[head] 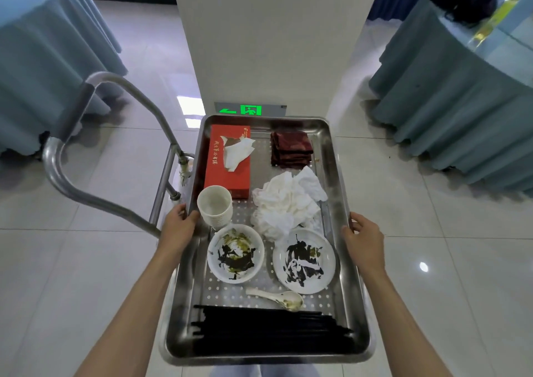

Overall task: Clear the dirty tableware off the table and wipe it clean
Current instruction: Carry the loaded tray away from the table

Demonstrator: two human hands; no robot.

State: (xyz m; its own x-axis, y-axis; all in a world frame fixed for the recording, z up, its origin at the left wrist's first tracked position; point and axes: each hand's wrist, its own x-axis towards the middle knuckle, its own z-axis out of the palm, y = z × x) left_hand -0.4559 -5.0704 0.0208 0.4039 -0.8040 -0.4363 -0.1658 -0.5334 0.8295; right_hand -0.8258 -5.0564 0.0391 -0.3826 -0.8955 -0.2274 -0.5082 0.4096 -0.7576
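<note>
A steel tray (331, 151) is held in front of me. My left hand (178, 226) grips its left rim and my right hand (364, 239) grips its right rim. On the tray lie a dirty bowl (236, 253), a dirty plate (305, 261), a white spoon (277, 297), a bundle of black chopsticks (268, 329), a stack of paper cups (215, 207), crumpled white tissues (288, 203), a red tissue box (229, 160) and a folded dark red cloth (291, 148).
A steel cart handle (86, 194) stands at the left, next to the tray. Round tables with blue cloths stand at far left (43, 59) and far right (461, 102); the right one carries a black bag (464, 1). A white pillar (268, 44) rises ahead. The floor is tiled.
</note>
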